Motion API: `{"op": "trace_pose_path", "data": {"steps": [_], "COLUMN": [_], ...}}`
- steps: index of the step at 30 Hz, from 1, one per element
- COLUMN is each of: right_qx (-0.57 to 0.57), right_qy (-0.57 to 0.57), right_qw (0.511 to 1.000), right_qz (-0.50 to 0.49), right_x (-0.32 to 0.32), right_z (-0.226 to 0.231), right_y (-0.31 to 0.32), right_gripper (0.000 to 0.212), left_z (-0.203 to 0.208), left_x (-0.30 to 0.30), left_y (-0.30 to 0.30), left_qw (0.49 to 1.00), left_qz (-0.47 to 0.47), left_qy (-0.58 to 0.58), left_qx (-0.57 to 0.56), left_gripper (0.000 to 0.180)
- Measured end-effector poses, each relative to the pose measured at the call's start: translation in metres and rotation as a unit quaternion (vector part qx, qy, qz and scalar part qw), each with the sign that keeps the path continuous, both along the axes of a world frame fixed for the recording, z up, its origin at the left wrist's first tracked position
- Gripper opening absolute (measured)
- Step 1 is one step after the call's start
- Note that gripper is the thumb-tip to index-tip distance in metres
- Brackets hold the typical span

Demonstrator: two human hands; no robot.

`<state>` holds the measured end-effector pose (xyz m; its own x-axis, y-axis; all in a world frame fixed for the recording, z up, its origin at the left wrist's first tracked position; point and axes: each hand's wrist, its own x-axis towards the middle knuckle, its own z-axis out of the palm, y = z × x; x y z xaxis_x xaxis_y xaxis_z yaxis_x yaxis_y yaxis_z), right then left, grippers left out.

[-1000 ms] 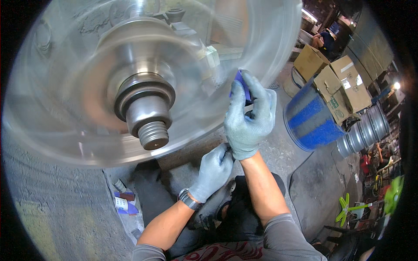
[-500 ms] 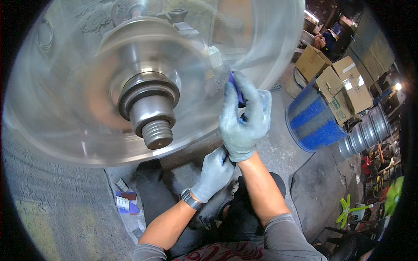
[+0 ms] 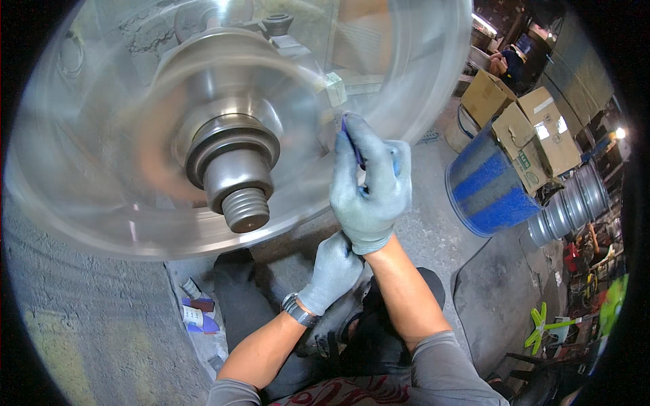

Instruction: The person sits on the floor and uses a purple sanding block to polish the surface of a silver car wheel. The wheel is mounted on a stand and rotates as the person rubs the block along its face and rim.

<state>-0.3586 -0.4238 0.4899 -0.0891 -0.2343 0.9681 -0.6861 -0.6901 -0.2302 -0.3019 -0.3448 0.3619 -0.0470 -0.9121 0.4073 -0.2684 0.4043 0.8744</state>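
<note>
My right hand (image 3: 371, 186), in a pale grey glove, pinches a folded purple sheet that looks like sandpaper (image 3: 345, 126) between thumb and fingers. Its fingertips reach the inner right side of a large spinning wheel (image 3: 169, 252), blurred by its turning; whether the sheet touches it I cannot tell. My left hand (image 3: 332, 271), also gloved, is closed at my right wrist, bracing it from below; its fingertips are hidden. At the wheel's middle, a steel spindle (image 3: 235, 159) with a threaded end (image 3: 245, 210) points toward me.
To the right stands a blue drum (image 3: 484, 183) with cardboard boxes (image 3: 545, 135) on it, beside a stack of metal rims (image 3: 572, 203). Purple and brown sheets (image 3: 200, 318) lie at lower left by my leg. A green fan (image 3: 539, 328) is at lower right. Another person (image 3: 511, 62) sits far off.
My right hand has shifted slightly left, further over the wheel, and turned a little, so less of the purple sheet shows. My left hand stays at the wrist. The wheel keeps spinning.
</note>
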Motion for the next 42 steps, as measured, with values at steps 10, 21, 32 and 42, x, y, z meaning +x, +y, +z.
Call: {"op": "trace_pose_path", "data": {"steps": [10, 21, 32, 42], "right_qx": [0.005, 0.023, -0.001, 0.005], "right_qy": [0.017, 0.016, 0.007, 0.032], "right_qw": [1.0, 1.0, 1.0, 0.999], "right_qz": [0.009, 0.01, 0.025, 0.02], "right_x": [0.003, 0.008, 0.014, 0.016], "right_z": [0.001, 0.004, -0.002, 0.004], "right_y": [0.002, 0.006, -0.001, 0.006], "right_gripper": [0.038, 0.039, 0.046, 0.038], "left_z": [-0.002, -0.004, -0.011, -0.013], "left_x": [0.001, 0.0, -0.002, -0.001], "left_y": [0.0, -0.001, -0.002, -0.002], "left_qw": [0.999, 0.998, 0.997, 0.994], "left_qz": [-0.009, -0.008, 0.01, 0.018], "left_qy": [-0.021, -0.011, 0.002, 0.016], "left_qx": [-0.022, -0.057, -0.072, -0.109], "left_gripper": [0.01, 0.012, 0.01, 0.009]}}
